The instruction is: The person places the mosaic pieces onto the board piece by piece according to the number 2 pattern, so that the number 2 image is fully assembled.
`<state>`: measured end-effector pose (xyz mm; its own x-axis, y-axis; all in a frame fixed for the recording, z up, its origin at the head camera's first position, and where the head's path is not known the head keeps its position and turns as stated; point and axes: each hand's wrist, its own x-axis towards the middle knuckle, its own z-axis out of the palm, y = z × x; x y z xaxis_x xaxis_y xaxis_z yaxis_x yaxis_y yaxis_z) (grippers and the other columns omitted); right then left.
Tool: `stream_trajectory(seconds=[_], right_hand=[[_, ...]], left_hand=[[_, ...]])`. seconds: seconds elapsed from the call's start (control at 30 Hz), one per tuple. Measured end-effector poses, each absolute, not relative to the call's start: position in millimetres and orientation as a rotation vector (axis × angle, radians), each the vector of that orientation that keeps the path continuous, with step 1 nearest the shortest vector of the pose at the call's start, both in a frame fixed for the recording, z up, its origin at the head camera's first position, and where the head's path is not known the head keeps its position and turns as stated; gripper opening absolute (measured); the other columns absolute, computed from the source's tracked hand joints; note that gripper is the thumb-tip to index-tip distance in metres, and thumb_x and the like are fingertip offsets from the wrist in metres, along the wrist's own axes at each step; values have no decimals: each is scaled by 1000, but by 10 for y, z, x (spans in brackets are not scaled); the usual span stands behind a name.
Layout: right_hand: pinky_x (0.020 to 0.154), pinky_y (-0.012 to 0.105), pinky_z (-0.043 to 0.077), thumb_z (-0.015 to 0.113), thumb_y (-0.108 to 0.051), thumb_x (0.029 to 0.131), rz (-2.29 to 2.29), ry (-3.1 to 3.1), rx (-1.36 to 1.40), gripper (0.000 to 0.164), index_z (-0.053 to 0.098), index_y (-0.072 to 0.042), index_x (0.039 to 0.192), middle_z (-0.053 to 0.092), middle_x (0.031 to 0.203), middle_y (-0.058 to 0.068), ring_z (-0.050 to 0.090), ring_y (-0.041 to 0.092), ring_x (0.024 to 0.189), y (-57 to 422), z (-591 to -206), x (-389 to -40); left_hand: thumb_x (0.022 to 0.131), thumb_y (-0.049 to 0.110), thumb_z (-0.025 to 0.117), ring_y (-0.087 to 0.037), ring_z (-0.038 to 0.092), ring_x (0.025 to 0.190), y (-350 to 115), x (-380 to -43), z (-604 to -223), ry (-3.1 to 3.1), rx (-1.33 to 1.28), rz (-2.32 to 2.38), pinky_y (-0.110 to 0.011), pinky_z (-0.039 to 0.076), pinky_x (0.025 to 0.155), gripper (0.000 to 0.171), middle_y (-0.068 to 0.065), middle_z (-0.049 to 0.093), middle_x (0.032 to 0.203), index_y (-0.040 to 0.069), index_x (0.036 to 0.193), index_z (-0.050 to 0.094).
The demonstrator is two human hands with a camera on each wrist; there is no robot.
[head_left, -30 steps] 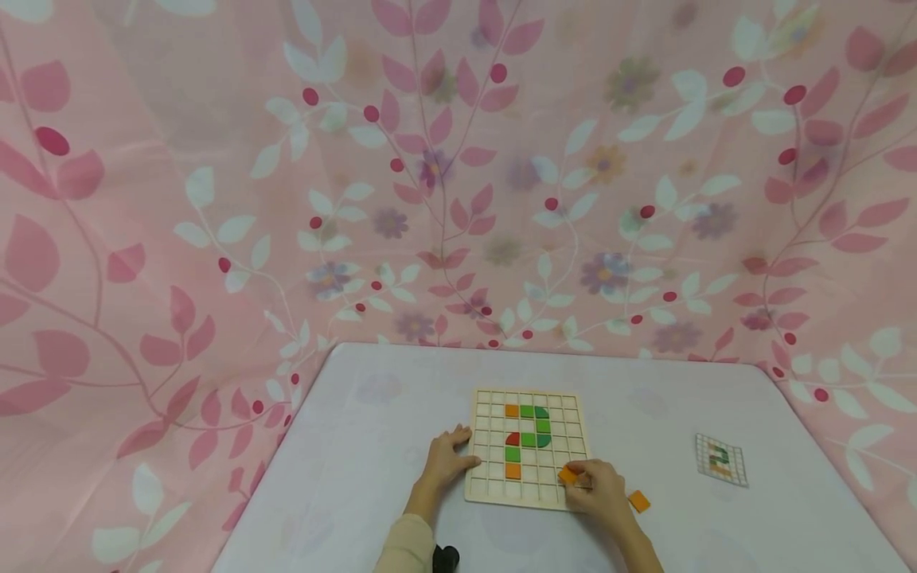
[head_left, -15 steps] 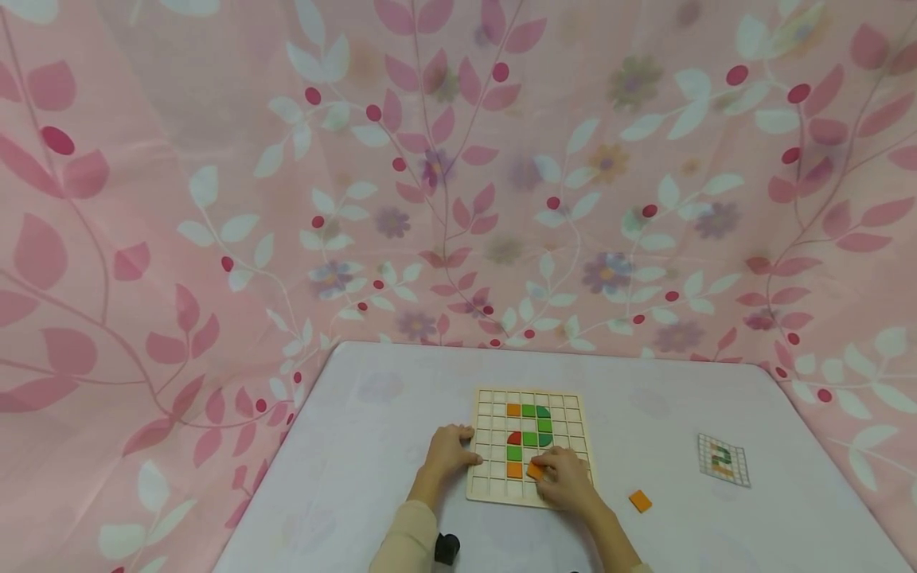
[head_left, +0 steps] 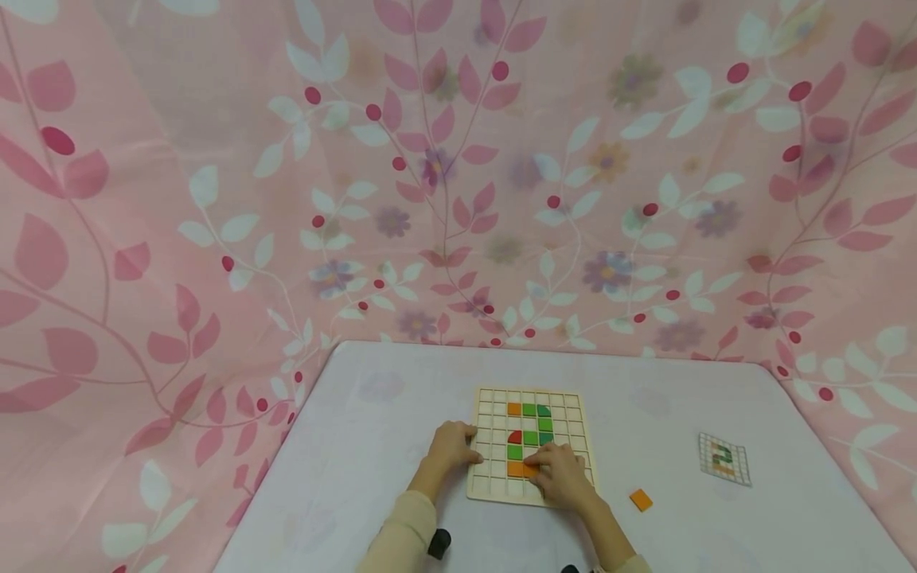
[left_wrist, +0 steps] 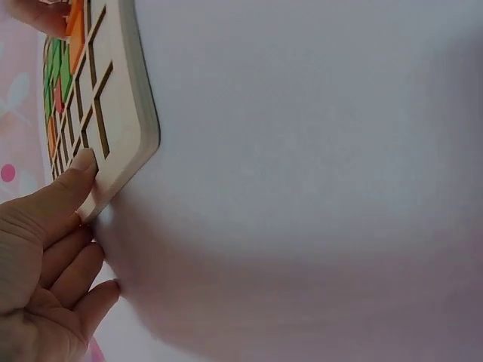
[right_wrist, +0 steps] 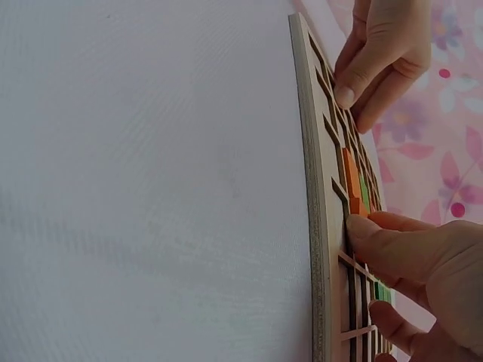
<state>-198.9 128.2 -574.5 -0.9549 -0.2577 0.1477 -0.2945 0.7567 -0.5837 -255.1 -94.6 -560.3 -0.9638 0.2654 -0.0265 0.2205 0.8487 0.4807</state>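
Observation:
A square wooden grid board (head_left: pixel 566 403) lies on the table with green, red and orange tiles set in its cells. My left hand (head_left: pixel 451 446) holds the board's left edge, thumb (left_wrist: pixel 84 160) over the rim and the other fingers along the side. Over the lower middle of the grid, my right hand (head_left: pixel 562 476) pinches an orange square tile (head_left: pixel 530 469) between thumb and fingers. That tile sits right beside another orange tile (head_left: pixel 513 469) in the same row. In the right wrist view, the pinched tile (right_wrist: pixel 358 207) stands slightly higher than its neighbour and is partly hidden by the thumb.
A loose orange tile (head_left: pixel 641 500) lies on the white-covered table (head_left: pixel 408 382) to the right of the board. Farther right is a small pattern card (head_left: pixel 723 459) showing a gridded figure. A black object (head_left: pixel 439 543) shows near the left sleeve, and a floral curtain (head_left: pixel 458 175) hangs behind.
My right hand has carried the orange tile leftward from the board's right side to the cell beside the other orange tile, and lowered it there. My left hand has stayed at the board's edge.

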Motion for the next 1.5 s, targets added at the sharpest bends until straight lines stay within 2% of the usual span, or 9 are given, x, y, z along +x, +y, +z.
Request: stream_trajectory(seconds=[0.3,0.6,0.83,1.07,1.17,1.27,1.37,1.5], right_hand=[[66,38,33,80,-30,70,901,-2810,288,22,76,-14,85,63,88,-2,50,20,82,1147,-5854,-1977],[66,38,33,81,-27,69,942,-2721,265,18,76,-15,82,61,88,-2,53,22,85,1148,-5915,-1954],[69,41,36,80,-19,71,1031,-2715,282,20,75,-12,89,69,92,0,60,25,90,1213,-5901,-1978],[70,43,36,83,-36,65,990,-2759,140,35,74,-12,88,70,84,-1,61,22,84,1317,-5896,-1979],[73,46,37,82,-38,68,1028,-2731,113,38,73,-10,92,70,89,1,62,24,88,1386,-5908,-1949],[72,50,43,80,-29,72,1027,-2643,87,32,73,-7,94,70,87,4,63,25,83,1534,-5900,-1905],[67,49,43,77,-18,75,980,-2580,30,28,72,-3,97,69,87,12,62,28,79,1766,-5867,-1820],[70,54,36,72,-16,78,943,-2646,-99,36,65,1,110,61,105,29,56,44,93,2122,-5822,-1641]], left_hand=[[64,29,85,-29,64,91,-928,-2554,-5546,2999,481,472,-37,52,82,51,-9,71,99,7,108,71],[64,27,86,-31,63,96,-939,-2577,-5560,2977,450,533,-39,51,87,54,-12,70,104,5,111,70],[64,28,86,-32,63,97,-942,-2561,-5538,2989,436,530,-41,50,88,55,-12,69,106,6,111,70],[63,25,86,-33,62,100,-932,-2553,-5522,2964,411,602,-41,50,90,55,-14,69,107,3,111,69],[63,25,86,-33,62,99,-921,-2553,-5528,2957,410,622,-42,50,89,56,-15,69,107,2,111,69],[63,26,86,-32,62,97,-912,-2554,-5547,2958,416,609,-41,50,88,55,-14,69,106,4,111,69],[64,28,86,-32,62,99,-916,-2548,-5556,2957,402,599,-41,49,89,56,-13,69,108,6,112,69],[64,28,85,-34,61,102,-928,-2533,-5543,2959,370,615,-43,49,90,56,-12,68,110,7,113,69]])
